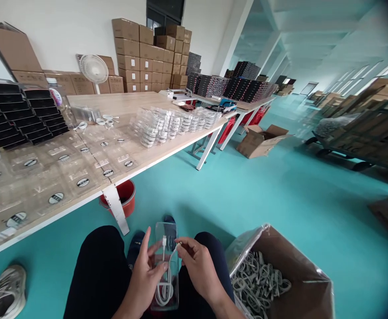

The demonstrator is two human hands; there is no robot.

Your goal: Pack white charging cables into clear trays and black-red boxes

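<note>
From where I stand, the clear tray [174, 283] sits between the person's knees, its long axis pointing away from the body. The left hand [144, 272] grips it from the tray's left side, thumb pressed over the white cable [169, 278], whose coil lies at the tray's near end. One plug [164, 241] points toward the tray's far end. The right hand [199, 261] pinches the cable's other end between thumb and fingers, by the tray's right edge. The relation that counts is there: this end slants out to the right, off the tray's long axis, and the right hand is the nearer to it. Right of the tray stands an open carton [308, 292] holding heaped coiled cables [258, 279]. Beyond the tray, to its left, runs the bench [104, 104], bearing flat clear sleeves [76, 173].
</note>
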